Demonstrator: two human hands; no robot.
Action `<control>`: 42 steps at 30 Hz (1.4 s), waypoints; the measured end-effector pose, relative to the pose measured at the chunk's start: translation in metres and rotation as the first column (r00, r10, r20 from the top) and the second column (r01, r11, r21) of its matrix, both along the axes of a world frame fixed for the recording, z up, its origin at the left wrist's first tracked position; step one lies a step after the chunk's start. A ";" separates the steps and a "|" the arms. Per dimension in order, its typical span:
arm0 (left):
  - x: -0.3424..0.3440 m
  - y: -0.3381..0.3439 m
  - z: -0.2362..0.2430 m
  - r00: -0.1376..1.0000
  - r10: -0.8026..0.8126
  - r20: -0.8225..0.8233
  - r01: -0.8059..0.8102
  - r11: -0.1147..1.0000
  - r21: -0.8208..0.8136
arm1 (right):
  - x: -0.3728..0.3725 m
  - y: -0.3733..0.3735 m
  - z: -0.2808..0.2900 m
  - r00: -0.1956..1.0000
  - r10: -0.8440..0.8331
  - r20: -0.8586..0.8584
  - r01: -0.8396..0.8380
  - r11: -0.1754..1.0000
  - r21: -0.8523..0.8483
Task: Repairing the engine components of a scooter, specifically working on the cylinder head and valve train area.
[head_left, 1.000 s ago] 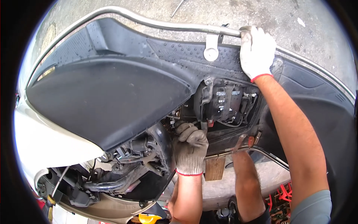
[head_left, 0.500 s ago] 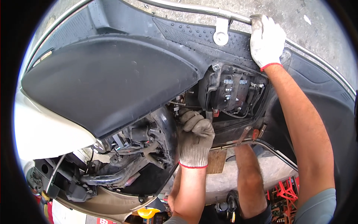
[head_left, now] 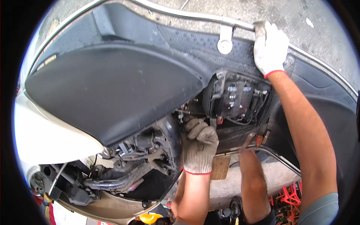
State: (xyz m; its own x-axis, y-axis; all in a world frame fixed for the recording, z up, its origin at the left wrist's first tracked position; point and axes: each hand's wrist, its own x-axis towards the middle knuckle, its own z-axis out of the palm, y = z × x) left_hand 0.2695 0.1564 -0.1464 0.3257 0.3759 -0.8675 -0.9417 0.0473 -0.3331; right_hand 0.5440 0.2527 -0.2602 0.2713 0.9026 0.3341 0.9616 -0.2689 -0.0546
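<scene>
R hand (head_left: 272, 48) clamped on rail (head_left: 240, 24), footboard's (head_left: 195, 39) far edge | L hand (head_left: 201, 139), well apart from R, curled just beside metal fitting (head_left: 180, 118), nr battery bay's (head_left: 208, 102) lower L corner; grip hidden, I can't tell | step, I judge: L fingerwork, R bracing | next move prob. calls for steady R, clearer view of L fingertips

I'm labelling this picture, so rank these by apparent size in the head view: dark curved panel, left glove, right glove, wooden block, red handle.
Largest to smallest:
1. Dark curved panel
2. Left glove and right glove: about alike, so unranked
3. Wooden block
4. Red handle
</scene>
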 end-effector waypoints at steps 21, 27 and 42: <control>0.002 -0.002 0.001 1.000 -0.009 0.004 0.009 1.000 0.002 | -0.007 0.004 0.021 0.972 -0.054 -0.229 0.027 0.992 -0.121; 0.004 -0.005 0.001 1.000 -0.002 -0.015 0.002 1.000 0.012 | -0.005 0.002 0.010 0.993 -0.028 -0.119 0.024 0.999 -0.037; 0.018 -0.013 0.018 0.988 -0.117 -0.105 0.120 0.992 0.025 | -0.005 0.003 0.013 0.994 -0.056 -0.097 0.043 0.991 -0.124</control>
State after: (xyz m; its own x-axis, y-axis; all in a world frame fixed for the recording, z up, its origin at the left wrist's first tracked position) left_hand 0.2871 0.1435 -0.1286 0.2789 0.3670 -0.8874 -0.9581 0.1691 -0.2311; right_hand 0.5388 0.2557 -0.2475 0.3433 0.9195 0.1917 0.9383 -0.3266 -0.1138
